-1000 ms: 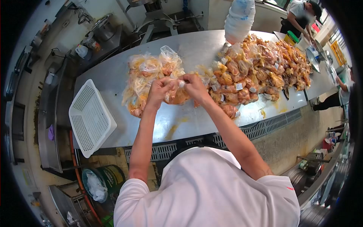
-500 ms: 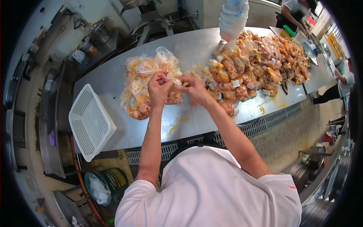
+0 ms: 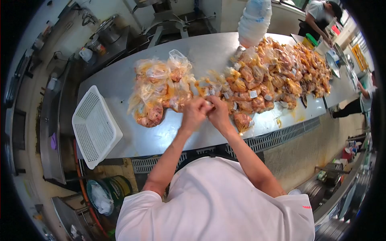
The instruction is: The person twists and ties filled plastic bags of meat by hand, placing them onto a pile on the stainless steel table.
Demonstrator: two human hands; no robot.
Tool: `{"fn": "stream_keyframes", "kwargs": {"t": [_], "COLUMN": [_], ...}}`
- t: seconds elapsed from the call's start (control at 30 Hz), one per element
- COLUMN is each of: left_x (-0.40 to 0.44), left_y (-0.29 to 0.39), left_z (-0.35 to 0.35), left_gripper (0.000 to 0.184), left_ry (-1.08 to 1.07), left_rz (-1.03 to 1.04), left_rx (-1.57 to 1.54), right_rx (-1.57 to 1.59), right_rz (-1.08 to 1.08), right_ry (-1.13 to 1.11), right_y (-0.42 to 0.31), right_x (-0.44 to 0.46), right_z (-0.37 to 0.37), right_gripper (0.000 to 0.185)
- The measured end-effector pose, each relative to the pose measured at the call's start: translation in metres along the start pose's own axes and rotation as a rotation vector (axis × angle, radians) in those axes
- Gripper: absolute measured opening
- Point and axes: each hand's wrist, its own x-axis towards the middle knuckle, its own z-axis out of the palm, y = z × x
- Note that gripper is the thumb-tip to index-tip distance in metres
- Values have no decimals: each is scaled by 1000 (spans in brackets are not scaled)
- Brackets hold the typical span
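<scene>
My left hand (image 3: 195, 114) and my right hand (image 3: 218, 114) meet over the metal table (image 3: 169, 138), fingers closed and fingertips touching. A small pale bit shows between them, too small to make out. Just beyond my left hand lies a group of clear plastic bags of orange-brown marinated meat (image 3: 155, 90). Right of my right hand rises a big pile of similar meat bags (image 3: 257, 80), some with white labels (image 3: 253, 94). One bag (image 3: 242, 121) sits by the table's near edge, close to my right hand.
A white perforated basket (image 3: 96, 128) stands at the table's left end. Behind the pile hangs a wrapped roll of clear plastic (image 3: 254, 24). A green bin (image 3: 114, 190) with a plastic bag is on the floor at left. Another person (image 3: 317, 22) works at the far right.
Both hands have moved right and nearer to my body, away from above the left group of bags, still held together. The bags and basket stay in place.
</scene>
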Motion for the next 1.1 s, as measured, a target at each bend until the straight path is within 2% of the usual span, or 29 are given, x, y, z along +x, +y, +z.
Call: {"fn": "stream_keyframes", "kwargs": {"t": [0.03,0.07,0.1,0.17,0.2,0.23,0.3,0.33,0.37,0.4,0.43,0.47,0.5,0.53,0.57,0.6,0.63,0.7,0.73,0.77,0.83,0.9,0.97,1.0,1.07,1.1], "left_x": [-10,-15,-14,1,17,35,87,115,139,162,181,200,218,227,229,230,228,233,260,259,230,207,186,174,149,137], "left_y": [22,38,45,52,35,21,-27,-63,-86,-104,-124,-142,-149,-149,-151,-151,-135,-102,-172,-158,-97,-53,-17,0,6,5], "left_z": [5,3,-3,-15,-16,-22,-29,-28,-35,-42,-42,-40,-40,-40,-40,-41,-46,-60,-54,-60,-91,-114,-138,-145,-144,-137], "left_gripper": [18,18,18,13,13,11,14,18,25,32,32,35,39,39,37,36,36,29,20,20,26,29,33,32,31,30], "left_ry": [10,17,22,7,-8,16,122,202,190,184,190,187,183,186,56,-78,-84,-496,-318,-332,-208,-238,-244,-235,-206,-255], "left_rz": [173,348,342,343,195,173,178,200,141,86,105,4,-96,-75,-118,-163,-147,-522,-101,-88,108,144,174,206,225,272], "left_rx": [0,2,4,-88,-162,-127,-34,24,174,324,323,340,357,356,511,667,671,462,467,477,337,319,298,250,204,150], "right_rx": [-150,-26,-23,-253,-346,-347,-662,-693,-699,-627,-546,-402,-408,-420,-429,-431,-355,-286,-256,-222,-175,-130,-122,-116,-260,-251], "right_rz": [-75,-43,-43,-67,-29,-33,-163,-289,-293,-106,82,256,246,104,-36,-36,-13,11,56,102,80,50,-196,-203,-310,-322], "right_ry": [11,1,-7,107,116,125,52,-71,-55,-193,-328,-404,-384,-237,-91,-74,-102,-109,-144,-179,-184,-210,-68,-78,122,108], "right_y": [4,5,5,3,0,9,57,99,97,91,83,54,50,45,43,39,33,22,13,5,-4,-21,-45,-50,-58,-46], "right_x": [0,4,10,31,39,46,53,47,48,52,56,65,63,54,49,48,46,52,55,57,72,89,110,119,132,137], "right_z": [-3,-8,-14,-24,-27,-26,-20,-15,-17,-17,-15,-23,-22,-20,-19,-19,-22,-36,-44,-51,-57,-55,-40,-30,-12,-8], "right_gripper": [19,19,19,17,14,14,41,49,49,49,48,52,52,51,50,50,51,53,54,54,54,53,47,47,41,41]}}
